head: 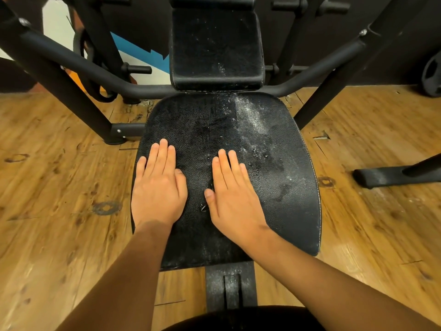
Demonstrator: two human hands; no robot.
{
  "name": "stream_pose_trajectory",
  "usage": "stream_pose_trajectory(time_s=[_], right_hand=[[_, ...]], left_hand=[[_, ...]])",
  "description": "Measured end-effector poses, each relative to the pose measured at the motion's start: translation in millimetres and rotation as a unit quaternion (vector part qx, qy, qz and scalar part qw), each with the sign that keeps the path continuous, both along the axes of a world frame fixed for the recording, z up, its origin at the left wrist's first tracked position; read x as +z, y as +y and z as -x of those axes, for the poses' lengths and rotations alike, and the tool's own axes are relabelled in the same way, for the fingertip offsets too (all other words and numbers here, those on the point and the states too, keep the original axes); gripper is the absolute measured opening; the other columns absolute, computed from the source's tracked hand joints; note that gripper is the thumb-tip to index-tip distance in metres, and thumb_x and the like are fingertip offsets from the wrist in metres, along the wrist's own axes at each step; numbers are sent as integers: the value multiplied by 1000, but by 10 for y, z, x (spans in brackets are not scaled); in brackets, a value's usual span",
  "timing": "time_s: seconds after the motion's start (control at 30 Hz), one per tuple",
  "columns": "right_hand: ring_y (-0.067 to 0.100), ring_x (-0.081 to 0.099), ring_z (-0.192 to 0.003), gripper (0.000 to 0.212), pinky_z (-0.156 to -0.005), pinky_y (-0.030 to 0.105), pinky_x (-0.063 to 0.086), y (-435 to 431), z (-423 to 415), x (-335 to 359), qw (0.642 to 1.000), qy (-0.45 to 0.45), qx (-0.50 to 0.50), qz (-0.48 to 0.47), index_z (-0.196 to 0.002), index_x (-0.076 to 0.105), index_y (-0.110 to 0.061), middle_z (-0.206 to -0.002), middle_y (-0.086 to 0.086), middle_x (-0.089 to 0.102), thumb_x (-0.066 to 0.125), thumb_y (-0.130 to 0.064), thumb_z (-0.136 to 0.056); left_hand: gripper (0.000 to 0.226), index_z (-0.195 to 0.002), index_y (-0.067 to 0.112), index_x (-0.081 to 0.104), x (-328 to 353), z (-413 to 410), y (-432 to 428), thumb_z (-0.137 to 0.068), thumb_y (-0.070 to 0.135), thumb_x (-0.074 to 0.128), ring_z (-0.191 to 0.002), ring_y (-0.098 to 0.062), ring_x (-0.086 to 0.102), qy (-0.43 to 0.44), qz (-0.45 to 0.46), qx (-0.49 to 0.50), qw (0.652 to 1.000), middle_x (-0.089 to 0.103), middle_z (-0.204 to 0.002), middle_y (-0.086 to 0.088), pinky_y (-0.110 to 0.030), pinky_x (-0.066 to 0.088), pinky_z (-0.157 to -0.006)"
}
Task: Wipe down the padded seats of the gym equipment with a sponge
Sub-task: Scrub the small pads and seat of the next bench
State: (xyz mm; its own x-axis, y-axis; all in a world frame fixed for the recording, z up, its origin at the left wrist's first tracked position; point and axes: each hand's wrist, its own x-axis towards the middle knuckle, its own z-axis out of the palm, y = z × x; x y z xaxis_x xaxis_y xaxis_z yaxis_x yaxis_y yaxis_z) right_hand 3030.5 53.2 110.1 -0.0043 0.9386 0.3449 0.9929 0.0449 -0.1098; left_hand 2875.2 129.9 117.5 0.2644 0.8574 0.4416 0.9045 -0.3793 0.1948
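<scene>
Both flat, holding nothing: left hand [158, 187] near seat [274, 177] edge, right hand [232, 194] central.

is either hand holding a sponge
No, the left hand and right hand both lie flat and empty on the seat.

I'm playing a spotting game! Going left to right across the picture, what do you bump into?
Frame foot, left hand flat on the seat, right hand flat on it too, black floor bar.
</scene>
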Motion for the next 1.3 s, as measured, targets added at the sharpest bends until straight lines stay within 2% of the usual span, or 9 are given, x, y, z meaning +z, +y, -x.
stream_pose_trajectory(time_s=[0.13, 0.3, 0.47, 0.63, 0.77, 0.83, 1.03, 1.17, 1.3], right_hand=[[31, -2, -157, 67, -128, 45, 4, 363, -81, 140, 1000, 14, -22, -9, -160, 16, 1, -169, 18, 8, 26, -37, -106], [30, -6, -157, 68, -128, 43, -1, 977, -252, 435, 999, 32, -39, 6, -161, 11, -1, -170, 16, 3, 30, -38, -108], [28, -8, -157, 75, -128, 44, -1, 1410, -374, 671, 998, 43, -43, 20, -162, 11, -3, -170, 14, 2, 32, -48, -106], [27, -9, -157, 74, -126, 44, -4, 1448, -437, 775, 998, 23, -40, 52, -162, 13, -6, -171, 13, -1, 39, -45, -103], [29, -10, -157, 78, -127, 48, -4, 1498, -405, 780, 998, 18, -60, 17, -162, 18, -10, -171, 14, -2, 43, -46, -97], [31, -9, -157, 77, -127, 49, -3, 1514, -378, 751, 997, 26, -73, -3, -162, 19, -11, -171, 14, -1, 41, -47, -97], [25, -9, -157, 70, -128, 41, -3, 1358, -311, 638, 995, 67, -74, -20, -162, 11, -4, -171, 13, 0, 29, -42, -106], [24, -11, -157, 69, -128, 40, -5, 1120, -271, 505, 995, 66, -69, -9, -162, 10, -5, -171, 12, -1, 28, -41, -106], [25, -11, -157, 70, -128, 41, -4, 1249, -329, 549, 996, 63, -62, -4, -162, 9, -4, -171, 12, -2, 28, -42, -106]], left_hand=[[59, -156, 8, 35, -16, 1, 12, -101, 29, 26, -154, -21, 20, 10, 4, 2, 1000, 26, -165, -8, -44, 15, -126], [60, -156, 9, 34, -26, 3, 19, -101, 30, 24, -154, -20, 19, 21, 6, 4, 1000, 25, -165, -7, -44, 15, -126], [60, -154, 8, 38, -38, 0, 28, -100, 31, 25, -153, -20, 21, 9, -4, 2, 1000, 28, -164, -7, -43, 16, -125], [59, -154, 8, 38, -50, 0, 28, -100, 30, 28, -153, -20, 22, 8, -7, 1, 1000, 29, -164, -7, -43, 16, -125], [59, -153, 8, 39, -65, 4, 44, -100, 30, 28, -153, -20, 23, -1, -12, -2, 1000, 30, -163, -7, -44, 17, -124], [59, -153, 7, 40, -66, 6, 47, -100, 30, 27, -153, -21, 24, -6, -14, -5, 1000, 31, -163, -7, -44, 18, -124], [59, -152, 5, 41, -67, 12, 52, -99, 29, 28, -152, -22, 26, -5, -18, -7, 1000, 31, -162, -8, -46, 20, -123], [59, -151, 5, 41, -59, 4, 47, -99, 29, 28, -151, -23, 27, -2, -22, -4, 1000, 33, -161, -9, -47, 21, -123], [60, -151, 4, 41, -67, 1, 54, -99, 30, 27, -151, -23, 28, 0, -24, -4, 1000, 33, -161, -9, -47, 22, -123]])
